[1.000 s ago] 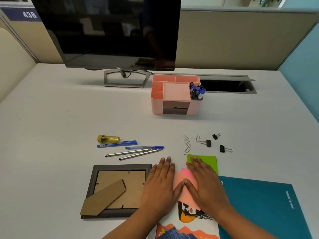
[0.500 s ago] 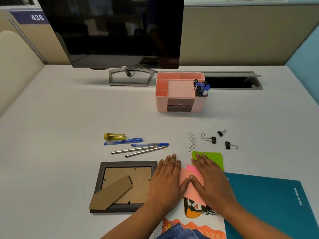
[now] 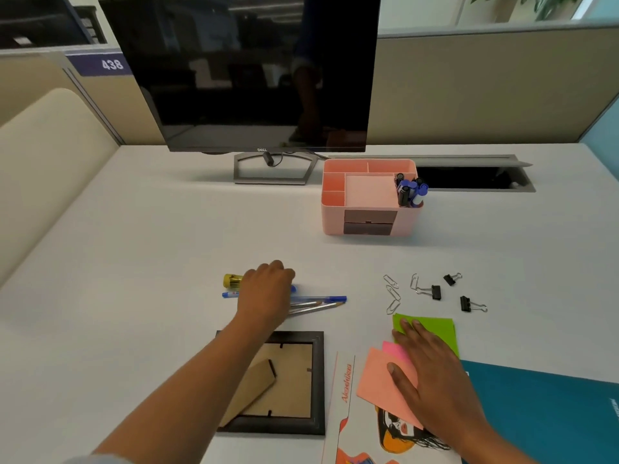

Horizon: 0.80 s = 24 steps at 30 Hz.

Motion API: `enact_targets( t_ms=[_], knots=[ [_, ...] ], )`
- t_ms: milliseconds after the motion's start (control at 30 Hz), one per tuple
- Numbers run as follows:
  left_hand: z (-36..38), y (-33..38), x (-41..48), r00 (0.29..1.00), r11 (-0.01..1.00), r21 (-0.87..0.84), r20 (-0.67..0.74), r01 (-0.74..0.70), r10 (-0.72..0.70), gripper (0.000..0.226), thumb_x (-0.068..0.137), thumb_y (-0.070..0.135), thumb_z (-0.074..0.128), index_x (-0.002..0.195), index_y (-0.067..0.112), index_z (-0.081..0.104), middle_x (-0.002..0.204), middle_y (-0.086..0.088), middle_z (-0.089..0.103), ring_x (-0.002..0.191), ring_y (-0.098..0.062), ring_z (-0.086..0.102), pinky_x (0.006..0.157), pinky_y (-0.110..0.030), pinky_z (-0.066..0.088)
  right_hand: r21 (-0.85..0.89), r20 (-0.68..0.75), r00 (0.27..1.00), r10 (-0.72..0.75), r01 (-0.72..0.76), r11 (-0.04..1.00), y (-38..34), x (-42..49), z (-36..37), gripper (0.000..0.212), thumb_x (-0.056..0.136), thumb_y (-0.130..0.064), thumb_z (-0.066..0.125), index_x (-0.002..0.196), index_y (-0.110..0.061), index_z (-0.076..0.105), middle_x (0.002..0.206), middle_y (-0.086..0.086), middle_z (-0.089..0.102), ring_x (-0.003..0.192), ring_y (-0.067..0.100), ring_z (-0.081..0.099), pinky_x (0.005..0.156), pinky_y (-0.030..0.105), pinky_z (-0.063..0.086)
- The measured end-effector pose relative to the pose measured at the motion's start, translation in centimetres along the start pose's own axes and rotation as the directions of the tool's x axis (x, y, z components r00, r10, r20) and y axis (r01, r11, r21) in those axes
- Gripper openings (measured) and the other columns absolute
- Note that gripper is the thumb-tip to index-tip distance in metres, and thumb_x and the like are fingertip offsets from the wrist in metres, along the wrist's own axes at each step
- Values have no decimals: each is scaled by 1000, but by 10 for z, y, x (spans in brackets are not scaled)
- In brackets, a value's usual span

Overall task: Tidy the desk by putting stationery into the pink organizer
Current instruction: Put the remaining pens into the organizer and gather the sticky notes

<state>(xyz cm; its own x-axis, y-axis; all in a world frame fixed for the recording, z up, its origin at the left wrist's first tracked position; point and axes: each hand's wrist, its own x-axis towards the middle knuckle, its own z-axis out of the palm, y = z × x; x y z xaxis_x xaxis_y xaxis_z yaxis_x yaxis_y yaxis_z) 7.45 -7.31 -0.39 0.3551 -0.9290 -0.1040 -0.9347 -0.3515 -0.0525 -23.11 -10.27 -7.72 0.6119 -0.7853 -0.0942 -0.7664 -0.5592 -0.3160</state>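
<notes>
The left hand (image 3: 266,289) lay knuckles-up over a row of writing tools on the white desk (image 3: 150,249), its fingers curled down onto them; whether it had closed on any of them could not be told. Under and around it lay a yellow cylindrical glue stick (image 3: 231,280), a blue ballpoint pen with a white label (image 3: 230,294), a second blue pen (image 3: 326,299) pointing right, and two silver-grey pencils (image 3: 318,307) slanting out from under the palm.

The right hand (image 3: 432,373) rested flat and open, well apart from the left, pressing on a fan of sticky notes: a salmon-pink sheet (image 3: 375,383), a bright pink one (image 3: 395,349) and a green one (image 3: 435,329). These overlapped an illustrated magazine (image 3: 355,440) and a teal notebook (image 3: 552,413).

Between the notes and the far side of the desk were scattered silver paper clips (image 3: 392,291) and three black binder clips (image 3: 467,303). A dark picture frame lying face-down with its cardboard stand (image 3: 288,383) lay under the left forearm.

The pink plastic desk organizer (image 3: 335,216) stood beyond all this, near the foot of a black monitor (image 3: 248,72), with blue and black markers (image 3: 410,192) upright in its right compartment and two dark drawers in front. Nothing stood between the loose stationery and the organizer.
</notes>
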Motion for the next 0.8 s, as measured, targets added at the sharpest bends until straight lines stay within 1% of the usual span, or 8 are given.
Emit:
enact_targets(
  t_ms=[200,300,400,500,567,667,733,800],
  knots=[
    [3,-11,11,992,990,139,128,-3,-15,21,89,21,55,108,24,63,101,2,59,86,-15,54,66,-29,35,15,-19,1000,-24,25,1000,0,2,1,70,90,-70,11,148,-35,28,157,-20,9,145,-1,-3,118,28,4],
    [1,-8,14,992,994,108,122,-13,0,19,88,20,56,105,23,64,96,2,61,80,-14,51,66,-27,37,1,-36,999,-35,35,999,2,3,2,66,93,-66,17,144,-31,41,155,-13,26,144,4,12,116,28,9],
    [-10,-7,19,998,1000,18,55,-5,4,16,85,24,57,98,22,65,90,4,62,76,-14,54,65,-27,44,-17,-31,998,-53,53,998,5,5,3,62,95,-61,23,139,-26,49,151,-7,39,142,9,24,111,33,20],
    [-36,-7,26,992,990,-142,-122,7,-24,13,82,32,62,92,25,66,84,9,62,71,-13,55,62,-25,47,-41,-47,996,-74,72,997,8,7,6,63,94,-61,23,135,-23,52,147,-4,45,139,12,30,107,36,26],
    [-62,-5,32,969,936,-352,-224,21,-106,11,79,34,67,89,29,65,84,12,62,72,-10,57,63,-26,48,-52,-63,994,-87,84,995,9,8,8,64,94,-60,23,134,-22,54,146,-3,46,138,14,31,107,36,26],
    [-101,1,42,911,730,-678,-348,-81,-222,15,75,26,75,87,27,64,82,14,65,71,-4,63,65,-23,52,-49,-89,991,-97,92,994,10,8,11,64,94,-60,24,133,-21,56,145,-2,47,137,15,33,107,36,26],
    [-121,7,51,874,606,-780,-396,-159,-280,17,77,20,76,89,21,64,81,11,65,72,-4,64,65,-16,52,-48,-108,988,-107,103,994,12,9,13,64,93,-60,25,131,-20,57,144,-1,49,136,16,34,106,36,28],
    [-131,12,62,842,558,-805,-433,-201,-322,16,78,19,75,88,21,63,78,14,64,72,-3,64,64,-10,51,-39,-113,986,-120,116,992,13,10,14,63,93,-59,27,130,-19,58,143,1,51,135,17,36,105,36,30]
  ],
)
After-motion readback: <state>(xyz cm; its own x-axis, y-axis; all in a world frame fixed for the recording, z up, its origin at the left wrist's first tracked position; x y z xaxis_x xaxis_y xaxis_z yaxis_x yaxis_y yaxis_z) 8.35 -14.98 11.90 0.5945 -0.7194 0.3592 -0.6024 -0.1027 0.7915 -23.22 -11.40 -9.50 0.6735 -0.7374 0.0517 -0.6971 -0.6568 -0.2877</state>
